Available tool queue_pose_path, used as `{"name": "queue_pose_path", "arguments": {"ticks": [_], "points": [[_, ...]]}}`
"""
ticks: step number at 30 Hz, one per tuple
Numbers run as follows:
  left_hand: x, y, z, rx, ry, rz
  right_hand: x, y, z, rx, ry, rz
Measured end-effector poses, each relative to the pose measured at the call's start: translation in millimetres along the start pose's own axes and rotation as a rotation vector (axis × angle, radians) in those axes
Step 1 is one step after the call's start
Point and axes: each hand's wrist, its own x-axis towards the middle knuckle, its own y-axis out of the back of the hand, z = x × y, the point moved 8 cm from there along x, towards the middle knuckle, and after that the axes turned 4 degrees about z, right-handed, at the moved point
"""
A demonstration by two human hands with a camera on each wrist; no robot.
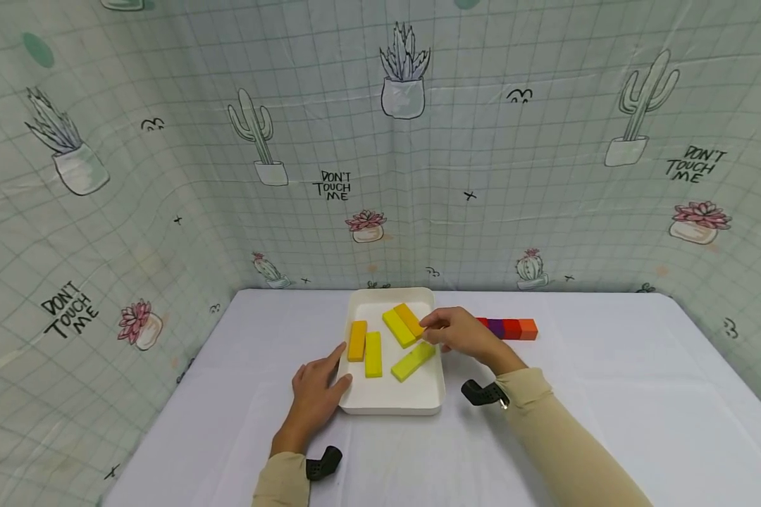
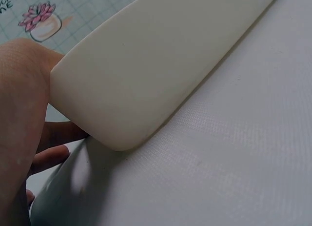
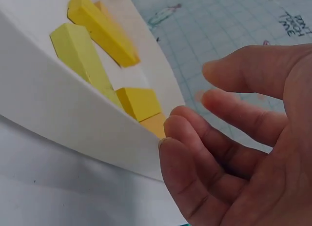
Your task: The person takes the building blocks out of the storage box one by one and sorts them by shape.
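Observation:
A white tray [image 1: 393, 403] holds several blocks. My left hand [image 1: 317, 387] grips its left side, thumb over the rim and fingers against the outer wall. Its corner sits between thumb and fingers in the left wrist view. Over the right rim hovers my right hand [image 1: 459, 331], fingers loosely curled. A gap shows between its thumb and index finger in the right wrist view, with nothing held. Nearest to it are an orange-yellow block [image 1: 407, 317], a yellow block [image 1: 397, 329] and a yellow-green block [image 1: 412, 362]. Another orange-yellow block [image 1: 357, 341] and yellow block [image 1: 373, 355] lie at the tray's left.
Beyond the right hand, a row of red, purple and orange blocks [image 1: 511, 329] lies on the white-covered table [image 1: 609, 394], partly hidden by that hand. A printed cloth [image 1: 418, 162] hangs behind the table and along its sides. Each wrist carries a black camera mount [image 1: 323, 463].

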Motion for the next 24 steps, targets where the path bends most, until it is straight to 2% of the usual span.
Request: {"name": "queue_pose_path", "arguments": {"ticks": [12, 24], "points": [[-1.1, 0.4, 1.0, 0.007, -0.013, 0.001, 10.5, -18.0, -24.8, -0.309, 0.110, -0.053], [0.8, -1.4, -1.5, 0.015, -0.017, 0.000, 17.3, -34.3, -30.2, -0.526, 0.032, -0.077]]}}
